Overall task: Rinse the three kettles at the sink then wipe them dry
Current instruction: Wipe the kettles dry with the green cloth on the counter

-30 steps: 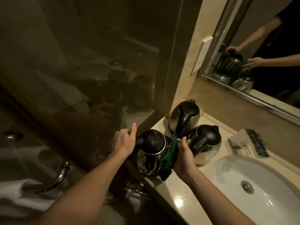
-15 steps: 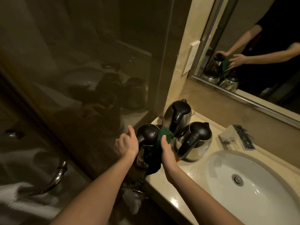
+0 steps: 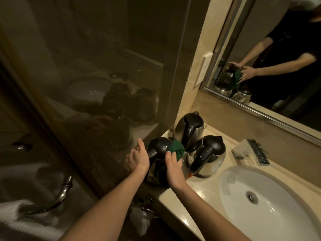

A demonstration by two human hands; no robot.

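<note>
Three steel kettles with black lids and handles stand at the left end of the counter. The nearest kettle is between my hands. My left hand grips its left side by the handle. My right hand presses a green cloth against the kettle's right shoulder. A second kettle stands just right of it, and a third kettle stands behind, near the wall.
The white sink basin with its drain lies at the right. A clear soap tray sits behind it. A mirror spans the wall. A glass partition and a metal handle lie to the left.
My right hand has slid the green cloth up from the kettle's lower side to its shoulder beside the lid. My left hand has stayed on the kettle.
</note>
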